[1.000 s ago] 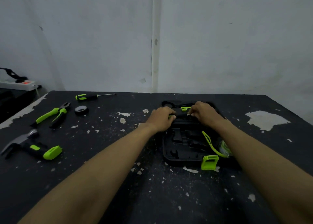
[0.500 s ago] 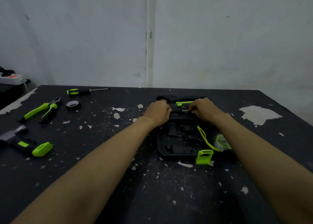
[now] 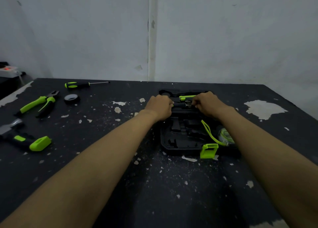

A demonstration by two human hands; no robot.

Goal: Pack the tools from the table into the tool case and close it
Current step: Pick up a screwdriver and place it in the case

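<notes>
Chipped black counter (image 3: pixel 120 184), pale wall behind. Centre frame, over open tool case (image 3: pixel 173 146): left hand (image 3: pixel 160 107) curled on handle, right hand (image 3: pixel 208 103) pinching shaft of small screwdriver (image 3: pixel 179 105), lying left-right between both. Probably to be pressed straight down into its slot.

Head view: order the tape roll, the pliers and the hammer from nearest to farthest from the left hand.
From the left hand, which grips a black-handled screwdriver:
1. Tape roll, to its left, mid-table.
2. Pliers, further left, past the tape.
3. Hammer, far left, toward the near-left corner.
</notes>
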